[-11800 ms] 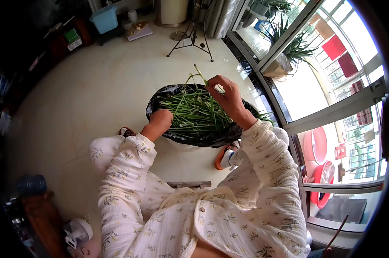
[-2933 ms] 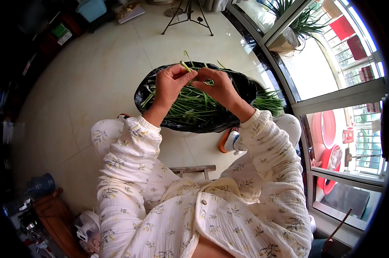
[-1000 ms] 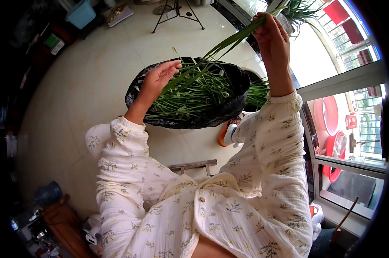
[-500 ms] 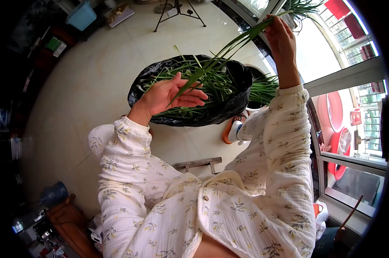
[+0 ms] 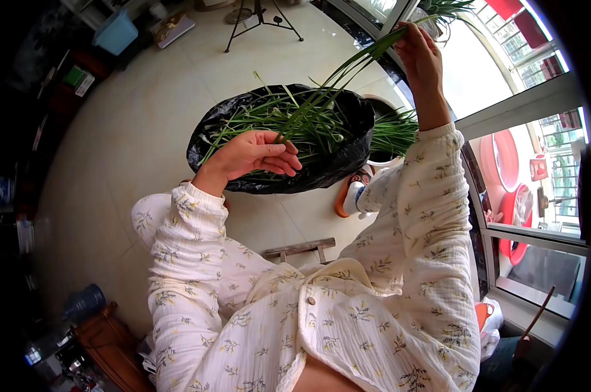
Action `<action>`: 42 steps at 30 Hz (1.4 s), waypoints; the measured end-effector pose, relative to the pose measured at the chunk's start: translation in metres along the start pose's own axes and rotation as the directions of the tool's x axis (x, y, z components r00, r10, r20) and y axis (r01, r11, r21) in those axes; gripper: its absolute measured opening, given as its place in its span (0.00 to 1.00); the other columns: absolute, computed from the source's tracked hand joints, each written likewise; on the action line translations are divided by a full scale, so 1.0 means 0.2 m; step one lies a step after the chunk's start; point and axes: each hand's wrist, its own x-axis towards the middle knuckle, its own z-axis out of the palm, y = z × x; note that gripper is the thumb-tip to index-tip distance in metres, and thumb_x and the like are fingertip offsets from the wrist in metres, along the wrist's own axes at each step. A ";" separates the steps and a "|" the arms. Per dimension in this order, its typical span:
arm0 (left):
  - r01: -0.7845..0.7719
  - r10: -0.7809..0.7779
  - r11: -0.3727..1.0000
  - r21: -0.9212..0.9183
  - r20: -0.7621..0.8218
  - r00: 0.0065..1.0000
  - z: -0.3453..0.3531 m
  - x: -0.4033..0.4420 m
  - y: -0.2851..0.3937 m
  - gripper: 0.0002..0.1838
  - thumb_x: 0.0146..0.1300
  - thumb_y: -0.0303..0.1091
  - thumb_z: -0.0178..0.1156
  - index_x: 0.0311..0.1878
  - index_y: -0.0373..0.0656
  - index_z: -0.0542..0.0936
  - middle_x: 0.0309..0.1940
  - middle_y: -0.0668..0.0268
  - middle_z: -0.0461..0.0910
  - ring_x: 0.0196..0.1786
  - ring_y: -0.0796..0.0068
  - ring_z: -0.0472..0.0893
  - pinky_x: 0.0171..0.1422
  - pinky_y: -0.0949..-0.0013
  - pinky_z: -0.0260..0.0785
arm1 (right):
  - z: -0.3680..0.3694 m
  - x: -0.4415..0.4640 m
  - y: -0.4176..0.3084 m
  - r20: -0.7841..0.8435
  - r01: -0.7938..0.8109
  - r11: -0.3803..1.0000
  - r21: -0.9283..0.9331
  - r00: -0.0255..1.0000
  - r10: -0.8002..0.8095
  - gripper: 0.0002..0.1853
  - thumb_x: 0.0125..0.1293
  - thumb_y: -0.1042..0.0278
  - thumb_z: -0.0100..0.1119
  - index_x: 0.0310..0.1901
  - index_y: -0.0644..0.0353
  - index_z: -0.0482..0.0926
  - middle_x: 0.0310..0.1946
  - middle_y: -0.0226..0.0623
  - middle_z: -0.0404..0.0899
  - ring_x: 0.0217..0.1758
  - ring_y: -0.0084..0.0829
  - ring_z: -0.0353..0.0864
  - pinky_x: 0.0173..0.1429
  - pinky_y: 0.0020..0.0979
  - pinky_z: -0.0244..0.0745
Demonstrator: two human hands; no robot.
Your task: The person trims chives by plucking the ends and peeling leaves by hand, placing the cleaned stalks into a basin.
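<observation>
- A person's right hand (image 5: 421, 55) pinches long green leaves (image 5: 367, 56) near one end, the bunch slanting over a black bag (image 5: 338, 171) of loose greens (image 5: 243, 121).
- The left hand (image 5: 259, 155) curls loosely at the leaf tips; whether that grip pinches, one cannot tell.
- The step appears to be stretching the leaves straight; the next move seemingly calls for light fingers.

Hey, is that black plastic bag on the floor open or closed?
Open. The black bag has its mouth spread wide, with green stalks visible inside.
</observation>
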 end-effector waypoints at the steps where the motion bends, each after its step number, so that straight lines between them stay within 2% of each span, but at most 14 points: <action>1: 0.006 -0.006 1.000 0.002 -0.008 1.000 0.00 0.00 0.00 0.13 0.70 0.34 0.50 0.49 0.34 0.75 0.44 0.52 0.81 0.45 0.63 0.83 0.51 0.67 0.76 | 0.00 0.00 0.00 -0.003 0.003 1.000 0.003 1.000 -0.003 0.12 0.69 0.65 0.55 0.45 0.66 0.79 0.32 0.31 0.81 0.29 0.17 0.78 0.35 0.19 0.76; 5: 0.004 -0.004 1.000 -0.001 -0.062 0.998 -0.03 0.01 -0.03 0.12 0.70 0.34 0.51 0.47 0.36 0.76 0.43 0.53 0.82 0.44 0.63 0.84 0.50 0.67 0.76 | -0.01 0.01 0.01 0.007 0.014 1.000 0.027 1.000 -0.015 0.12 0.69 0.65 0.55 0.45 0.66 0.79 0.32 0.31 0.81 0.29 0.17 0.78 0.35 0.19 0.76; 8: -0.019 0.015 1.000 -0.022 -0.169 0.985 -0.03 0.02 -0.06 0.12 0.70 0.35 0.51 0.46 0.37 0.77 0.42 0.54 0.83 0.43 0.65 0.84 0.49 0.68 0.76 | -0.03 0.02 0.02 -0.008 0.030 0.999 0.035 1.000 -0.030 0.12 0.69 0.65 0.55 0.44 0.66 0.79 0.31 0.31 0.81 0.28 0.18 0.78 0.34 0.19 0.76; 12: -0.175 0.149 0.982 -0.070 -0.280 0.948 -0.03 0.05 -0.09 0.11 0.70 0.35 0.51 0.45 0.38 0.78 0.39 0.55 0.83 0.41 0.66 0.85 0.48 0.69 0.77 | -0.02 -0.01 0.05 -0.126 0.102 0.994 0.044 0.987 -0.096 0.10 0.68 0.66 0.56 0.42 0.65 0.80 0.28 0.31 0.81 0.27 0.18 0.77 0.32 0.19 0.75; 15: -0.269 0.210 0.956 -0.118 -0.365 0.907 -0.01 0.08 -0.11 0.10 0.69 0.34 0.52 0.44 0.38 0.79 0.38 0.56 0.84 0.40 0.66 0.85 0.47 0.69 0.77 | -0.03 -0.02 0.08 -0.280 0.103 0.991 0.088 0.957 -0.074 0.10 0.68 0.66 0.57 0.39 0.64 0.80 0.26 0.30 0.79 0.25 0.18 0.76 0.31 0.18 0.73; 20: -0.416 0.292 0.882 -0.222 -0.435 0.852 -0.02 0.12 -0.15 0.10 0.68 0.33 0.53 0.44 0.38 0.79 0.38 0.57 0.84 0.40 0.66 0.85 0.47 0.68 0.78 | -0.01 -0.07 0.07 -0.353 0.115 0.992 0.049 0.931 -0.090 0.09 0.68 0.66 0.56 0.38 0.64 0.80 0.24 0.29 0.78 0.24 0.17 0.74 0.30 0.18 0.72; 28: -0.456 0.253 0.847 -0.273 -0.548 0.798 -0.02 0.17 -0.19 0.10 0.68 0.33 0.53 0.45 0.39 0.79 0.39 0.57 0.84 0.42 0.66 0.84 0.48 0.70 0.77 | -0.01 -0.10 0.10 -0.353 0.152 0.987 0.045 0.927 -0.127 0.09 0.68 0.66 0.56 0.38 0.64 0.79 0.24 0.28 0.77 0.24 0.16 0.73 0.31 0.18 0.71; 31: -0.463 0.220 0.839 -0.284 -0.602 0.768 -0.02 0.17 -0.18 0.09 0.68 0.33 0.53 0.44 0.39 0.79 0.40 0.57 0.84 0.43 0.66 0.84 0.48 0.70 0.76 | 0.00 -0.10 0.12 -0.308 0.156 0.985 0.074 0.943 -0.126 0.09 0.68 0.69 0.56 0.41 0.66 0.80 0.31 0.33 0.81 0.28 0.20 0.76 0.35 0.19 0.75; 34: -0.467 0.203 0.836 -0.287 -0.629 0.750 -0.03 0.16 -0.18 0.09 0.68 0.33 0.53 0.46 0.40 0.79 0.40 0.59 0.84 0.44 0.68 0.83 0.47 0.72 0.76 | 0.05 -0.11 0.13 -0.328 0.148 0.987 0.067 0.937 -0.118 0.09 0.68 0.68 0.56 0.41 0.65 0.80 0.31 0.33 0.80 0.28 0.19 0.76 0.35 0.19 0.75; 37: -0.490 0.170 0.808 -0.328 -0.667 0.726 -0.05 0.15 -0.20 0.09 0.69 0.33 0.52 0.45 0.40 0.79 0.40 0.59 0.84 0.43 0.68 0.84 0.48 0.72 0.76 | 0.09 -0.10 0.14 -0.351 0.170 0.984 0.060 0.926 -0.139 0.08 0.68 0.67 0.56 0.38 0.63 0.80 0.24 0.29 0.77 0.24 0.17 0.74 0.31 0.18 0.71; 38: -0.502 0.153 0.792 -0.348 -0.682 0.715 -0.06 0.15 -0.21 0.09 0.69 0.33 0.52 0.44 0.40 0.78 0.40 0.58 0.84 0.42 0.67 0.84 0.48 0.71 0.76 | 0.09 -0.08 0.13 -0.373 0.215 0.975 0.061 0.911 -0.177 0.08 0.68 0.67 0.56 0.37 0.63 0.80 0.24 0.30 0.78 0.24 0.18 0.74 0.31 0.19 0.72; 40: -0.484 0.156 0.815 -0.318 -0.684 0.713 -0.14 0.11 -0.24 0.09 0.68 0.32 0.53 0.45 0.39 0.79 0.40 0.58 0.84 0.42 0.68 0.84 0.47 0.71 0.76 | 0.04 -0.04 0.09 -0.415 0.300 0.952 0.060 0.875 -0.249 0.08 0.68 0.68 0.55 0.37 0.63 0.80 0.24 0.31 0.78 0.24 0.19 0.74 0.30 0.20 0.73; 41: -0.475 0.160 0.828 -0.298 -0.686 0.710 -0.18 0.09 -0.25 0.10 0.68 0.32 0.53 0.46 0.39 0.79 0.40 0.59 0.84 0.42 0.68 0.84 0.47 0.71 0.76 | -0.02 -0.01 0.07 -0.417 0.278 0.958 0.067 0.880 -0.226 0.08 0.69 0.68 0.54 0.37 0.63 0.79 0.25 0.32 0.79 0.25 0.20 0.75 0.30 0.21 0.74; 42: -0.345 0.201 0.933 -0.100 -0.652 0.731 -0.18 0.08 -0.23 0.10 0.67 0.32 0.54 0.47 0.38 0.78 0.40 0.58 0.84 0.42 0.68 0.84 0.46 0.71 0.76 | -0.02 0.00 0.04 -0.428 0.276 0.959 0.061 0.875 -0.225 0.08 0.69 0.68 0.54 0.38 0.64 0.79 0.26 0.32 0.80 0.25 0.20 0.76 0.31 0.21 0.75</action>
